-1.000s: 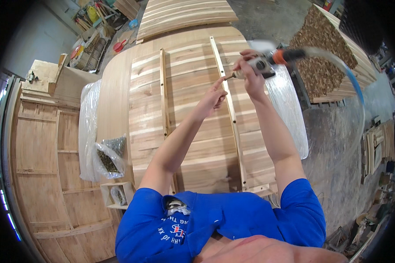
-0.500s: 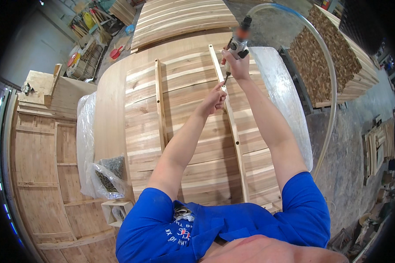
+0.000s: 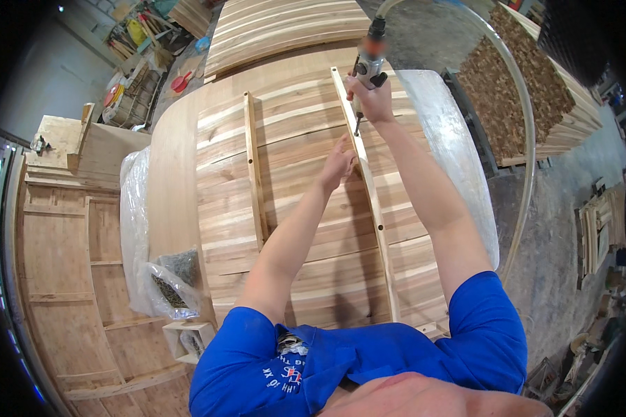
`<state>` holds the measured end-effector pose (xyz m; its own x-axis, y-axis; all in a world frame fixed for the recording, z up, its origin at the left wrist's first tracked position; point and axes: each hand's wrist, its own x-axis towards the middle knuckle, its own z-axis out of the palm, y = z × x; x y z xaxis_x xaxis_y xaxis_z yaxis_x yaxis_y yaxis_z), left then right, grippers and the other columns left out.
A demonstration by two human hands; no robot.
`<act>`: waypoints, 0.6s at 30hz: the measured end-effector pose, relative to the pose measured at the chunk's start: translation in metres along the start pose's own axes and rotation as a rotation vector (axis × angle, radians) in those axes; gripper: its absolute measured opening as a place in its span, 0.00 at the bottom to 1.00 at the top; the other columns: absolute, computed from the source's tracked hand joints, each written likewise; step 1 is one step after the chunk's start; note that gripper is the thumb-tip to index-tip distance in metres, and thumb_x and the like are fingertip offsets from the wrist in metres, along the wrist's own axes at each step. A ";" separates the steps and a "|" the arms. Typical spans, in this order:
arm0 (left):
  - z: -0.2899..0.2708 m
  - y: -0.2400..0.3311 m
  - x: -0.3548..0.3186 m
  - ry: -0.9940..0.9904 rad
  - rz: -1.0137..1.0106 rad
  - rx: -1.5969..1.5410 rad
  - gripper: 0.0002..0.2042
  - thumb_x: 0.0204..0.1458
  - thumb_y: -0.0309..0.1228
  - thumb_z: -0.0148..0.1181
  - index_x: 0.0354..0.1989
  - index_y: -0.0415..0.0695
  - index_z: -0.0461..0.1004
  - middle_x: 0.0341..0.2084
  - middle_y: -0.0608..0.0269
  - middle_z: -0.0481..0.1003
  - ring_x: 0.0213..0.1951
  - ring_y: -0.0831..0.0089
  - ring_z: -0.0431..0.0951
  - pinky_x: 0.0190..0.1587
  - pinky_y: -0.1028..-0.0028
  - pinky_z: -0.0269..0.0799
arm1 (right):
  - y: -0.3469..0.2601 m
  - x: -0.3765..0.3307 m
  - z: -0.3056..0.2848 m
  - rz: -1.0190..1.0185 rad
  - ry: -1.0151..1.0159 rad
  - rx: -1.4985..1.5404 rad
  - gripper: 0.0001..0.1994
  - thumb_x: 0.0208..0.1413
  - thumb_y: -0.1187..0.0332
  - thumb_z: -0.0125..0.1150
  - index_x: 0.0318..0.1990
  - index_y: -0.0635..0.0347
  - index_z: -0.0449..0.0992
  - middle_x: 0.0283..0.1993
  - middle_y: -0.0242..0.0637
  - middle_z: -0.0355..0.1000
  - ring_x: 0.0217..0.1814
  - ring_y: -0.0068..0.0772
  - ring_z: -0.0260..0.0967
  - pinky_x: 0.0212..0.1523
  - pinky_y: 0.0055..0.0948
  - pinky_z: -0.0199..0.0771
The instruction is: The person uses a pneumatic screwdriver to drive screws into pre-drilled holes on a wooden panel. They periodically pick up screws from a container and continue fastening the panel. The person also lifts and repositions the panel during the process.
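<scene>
My right hand (image 3: 373,101) is wrapped around a pneumatic screwdriver (image 3: 370,67), a grey tool with a hose at its top. Its thin bit points down at a hole in the long pale wooden strip (image 3: 364,162); whether a screw sits under the tip is too small to tell. Just below the bit, my left hand (image 3: 339,165) rests against the strip's left side, index finger stretched out and the other fingers partly bent. The strip lies across a slatted wooden panel (image 3: 306,208). A second strip (image 3: 251,146) lies to the left, with no hand on it.
A clear bag of small dark hardware (image 3: 170,281) sits at the panel's left edge, above a small wooden box (image 3: 188,340). The air hose (image 3: 525,139) loops down the right side. Stacked boards (image 3: 528,90) stand at right, with more panels (image 3: 285,35) beyond the far edge.
My left fingers have come away from the driver bit and slid slightly down along the strip. The screwdriver stands a little more upright, its top shifted left.
</scene>
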<state>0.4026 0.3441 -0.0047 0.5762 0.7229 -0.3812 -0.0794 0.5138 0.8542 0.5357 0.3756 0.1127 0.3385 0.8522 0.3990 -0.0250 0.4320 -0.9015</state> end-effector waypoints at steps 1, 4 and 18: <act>0.002 0.005 0.006 -0.048 0.012 0.046 0.34 0.48 0.23 0.47 0.65 0.52 0.46 0.16 0.72 0.58 0.15 0.83 0.54 0.16 0.81 0.49 | 0.001 0.001 0.000 0.012 -0.007 -0.028 0.10 0.45 0.66 0.61 0.29 0.64 0.72 0.19 0.30 0.68 0.20 0.19 0.66 0.22 0.23 0.66; 0.007 0.010 0.014 -0.028 -0.057 0.085 0.34 0.47 0.23 0.47 0.66 0.53 0.46 0.16 0.72 0.58 0.14 0.84 0.53 0.15 0.80 0.48 | 0.002 0.000 0.001 -0.009 0.003 -0.022 0.10 0.45 0.66 0.61 0.30 0.64 0.73 0.19 0.30 0.68 0.20 0.19 0.66 0.22 0.22 0.65; -0.008 -0.012 0.002 0.247 -0.111 -0.717 0.18 0.51 0.20 0.41 0.53 0.40 0.61 0.22 0.62 0.67 0.21 0.75 0.66 0.20 0.81 0.63 | 0.019 0.000 -0.002 0.026 0.013 0.009 0.10 0.45 0.64 0.61 0.24 0.63 0.73 0.17 0.30 0.68 0.18 0.21 0.66 0.20 0.23 0.65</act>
<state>0.3982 0.3431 -0.0186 0.4201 0.6886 -0.5911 -0.5883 0.7026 0.4003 0.5370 0.3831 0.0947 0.3496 0.8593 0.3733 -0.0427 0.4126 -0.9099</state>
